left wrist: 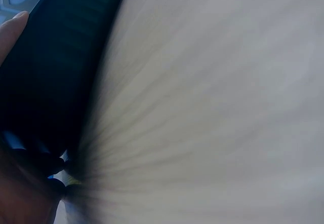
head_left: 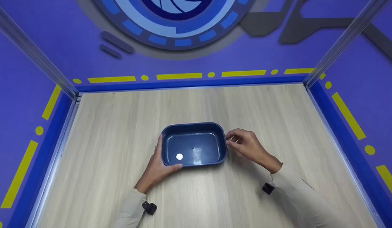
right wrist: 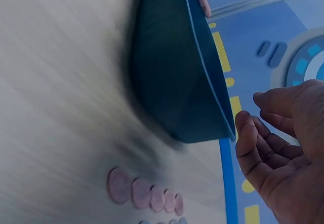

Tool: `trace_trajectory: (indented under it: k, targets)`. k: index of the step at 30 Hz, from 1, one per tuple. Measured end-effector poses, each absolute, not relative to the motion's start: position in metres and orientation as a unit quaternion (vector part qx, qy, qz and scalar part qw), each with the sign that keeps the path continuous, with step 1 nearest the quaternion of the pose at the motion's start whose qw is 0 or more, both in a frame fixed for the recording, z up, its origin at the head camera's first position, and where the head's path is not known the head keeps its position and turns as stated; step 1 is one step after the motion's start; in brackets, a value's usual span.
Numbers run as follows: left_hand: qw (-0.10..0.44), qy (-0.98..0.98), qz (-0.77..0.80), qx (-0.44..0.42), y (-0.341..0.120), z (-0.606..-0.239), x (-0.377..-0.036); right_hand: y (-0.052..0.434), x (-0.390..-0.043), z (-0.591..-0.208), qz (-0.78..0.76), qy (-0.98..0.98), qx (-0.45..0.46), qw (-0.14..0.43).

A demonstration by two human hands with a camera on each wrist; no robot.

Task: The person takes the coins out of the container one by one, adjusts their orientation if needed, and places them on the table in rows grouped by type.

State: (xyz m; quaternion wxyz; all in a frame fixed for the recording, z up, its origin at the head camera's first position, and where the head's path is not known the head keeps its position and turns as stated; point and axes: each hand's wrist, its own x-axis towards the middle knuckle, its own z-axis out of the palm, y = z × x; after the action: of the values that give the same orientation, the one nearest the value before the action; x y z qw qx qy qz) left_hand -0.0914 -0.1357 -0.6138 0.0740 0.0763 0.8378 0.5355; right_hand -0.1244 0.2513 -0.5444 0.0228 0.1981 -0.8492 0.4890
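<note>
A dark blue rectangular tub (head_left: 193,126) stands on the pale wooden table (head_left: 119,126). One small pale coin (head_left: 179,156) lies inside it near the front left. My left hand (head_left: 158,166) grips the tub's front left corner, fingers up the left wall and thumb along the front. The same tub wall (left wrist: 55,67) fills the left wrist view. My right hand (head_left: 243,145) hovers beside the tub's right rim (right wrist: 202,62) with fingers loosely curled (right wrist: 253,148). A pale glint shows at its fingertips; whether it pinches a coin is unclear. A row of coins (right wrist: 144,192) lies on the table beside the tub.
Purple walls with yellow markings enclose the table on the left (head_left: 24,126), back (head_left: 183,63) and right (head_left: 367,110). Metal posts (head_left: 338,44) rise at the back corners. Bare table surface stretches all round the tub.
</note>
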Motion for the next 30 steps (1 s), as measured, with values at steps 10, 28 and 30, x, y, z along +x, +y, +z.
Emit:
trace_trajectory:
  k: [10, 28, 30]
  targets:
    - [0.070, 0.840, 0.533, 0.074, -0.135, -0.613, -0.092, 0.232, -0.138, -0.537, 0.479, -0.850, 0.218, -0.014]
    - [0.066, 0.840, 0.533, 0.078, -0.135, -0.615, -0.093, 0.196, -0.156, -0.541, 0.421, -0.857, 0.293, -0.048]
    - [0.069, 0.839, 0.534, 0.075, -0.135, -0.615, -0.092, 0.191, -0.157, -0.540, 0.416, -0.858, 0.297, -0.057]
